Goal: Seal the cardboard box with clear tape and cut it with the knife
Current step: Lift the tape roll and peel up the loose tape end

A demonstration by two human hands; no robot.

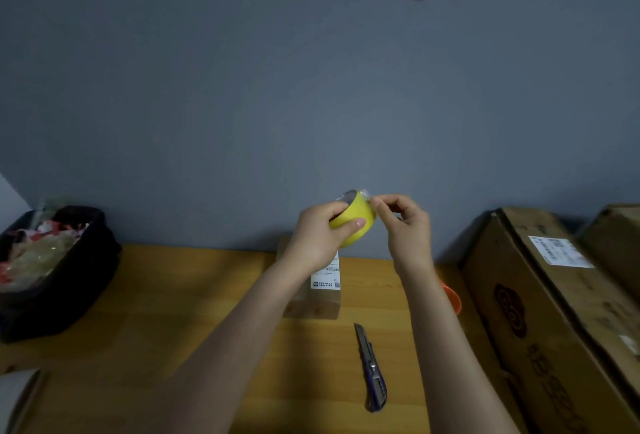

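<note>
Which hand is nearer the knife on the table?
Right. The right hand is raised almost straight above the knife; the left hand, holding the tape roll, sits further left.

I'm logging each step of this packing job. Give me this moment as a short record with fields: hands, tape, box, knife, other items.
left hand: grips the tape roll
right hand: fingers pinch at the roll's upper edge, apparently the loose tape end
tape roll: yellowish, held above the table
cardboard box: small, labelled, on the table under the hands
knife: lying untouched on the table, near the person
other items: black bin left; large cartons right
</note>
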